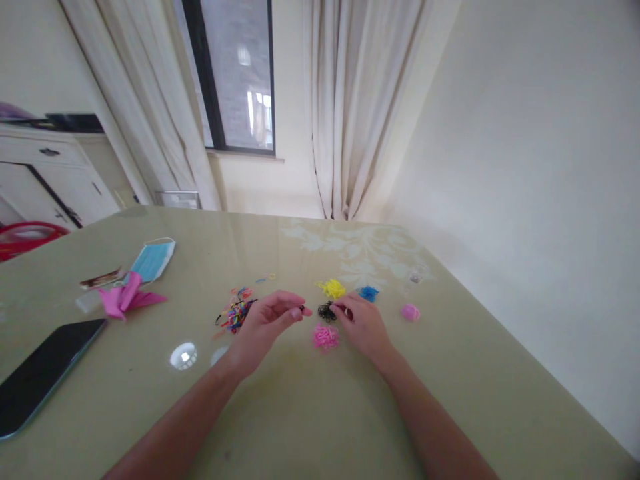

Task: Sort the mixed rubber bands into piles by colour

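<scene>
My left hand is closed in a pinch, with a small black rubber band showing at the fingertips. My right hand has its thumb and fingers pressed together at the edge of a pile of black rubber bands; what lies between them is hidden. Yellow rubber bands are heaped just behind the black pile, and blue rubber bands lie behind my right hand. Nearer to me sits a heap of pink rubber bands. Partly covered by my left hand is a mixed-colour pile.
On the glossy table, a phone, a pink folded-paper bird and a blue face mask lie to the left. A round pink object and a small clear item are at the right, near the wall.
</scene>
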{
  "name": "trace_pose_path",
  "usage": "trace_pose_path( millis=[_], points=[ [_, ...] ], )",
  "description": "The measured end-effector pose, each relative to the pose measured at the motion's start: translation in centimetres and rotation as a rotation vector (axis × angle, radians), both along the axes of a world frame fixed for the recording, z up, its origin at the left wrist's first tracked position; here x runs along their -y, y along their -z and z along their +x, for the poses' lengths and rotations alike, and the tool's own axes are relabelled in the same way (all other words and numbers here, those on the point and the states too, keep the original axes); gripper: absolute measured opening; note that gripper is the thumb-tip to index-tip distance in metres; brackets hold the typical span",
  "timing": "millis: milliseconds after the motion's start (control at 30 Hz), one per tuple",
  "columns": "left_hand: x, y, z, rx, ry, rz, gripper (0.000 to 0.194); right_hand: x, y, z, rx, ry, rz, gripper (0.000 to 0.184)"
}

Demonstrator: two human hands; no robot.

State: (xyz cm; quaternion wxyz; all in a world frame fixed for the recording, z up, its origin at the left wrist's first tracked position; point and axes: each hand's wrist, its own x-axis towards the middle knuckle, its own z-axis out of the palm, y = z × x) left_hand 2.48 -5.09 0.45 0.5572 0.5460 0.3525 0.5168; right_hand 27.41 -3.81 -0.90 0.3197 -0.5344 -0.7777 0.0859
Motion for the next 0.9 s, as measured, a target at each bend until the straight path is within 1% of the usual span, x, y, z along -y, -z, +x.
trace_pose_path(
  millis=[100, 167, 267, 367, 433, 500, 600, 733, 900],
  points=[
    [0.2, 0.4, 0.1, 0.077, -0.008, -0.040, 0.031, -0.1, 0.4, 0.0, 0.066, 0.028, -0.005, 0.032],
    [0.3, 0.3, 0.3, 0.119, -0.019, -0.064, 0.032, -0.1, 0.3, 0.1, 0.070, 0.041, 0.012, 0.036],
    [0.7, -0.4, 0.6, 0.176, -0.017, -0.103, 0.034, 0.2, -0.3, 0.0, 0.000, 0.017, 0.050, 0.046],
    [1.2, -1.3, 0.9, 0.202, -0.013, -0.130, 0.037, 1.3, -1.3, -0.8, -0.140, -0.074, 0.058, 0.046],
    [1.4, -1.4, 1.1, 0.171, -0.016, -0.125, 0.037, 2.3, -2.0, -1.4, -0.242, -0.148, 0.064, 0.041],
    [1.5, -1.2, 1.3, 0.125, -0.007, -0.120, 0.036, 3.3, -2.5, -2.0, -0.320, -0.212, 0.077, 0.033],
    [1.5, -0.8, 1.5, 0.091, 0.022, -0.118, 0.037, 4.2, -2.7, -2.8, -0.377, -0.268, 0.102, 0.026],
    [1.5, -0.9, 1.6, 0.056, 0.035, -0.109, 0.038, 4.6, -2.7, -3.4, -0.387, -0.277, 0.140, 0.021],
    [1.5, -1.2, 1.5, -0.014, 0.037, -0.092, 0.041, 4.7, -3.4, -3.6, -0.407, -0.237, 0.098, 0.031]
  ],
)
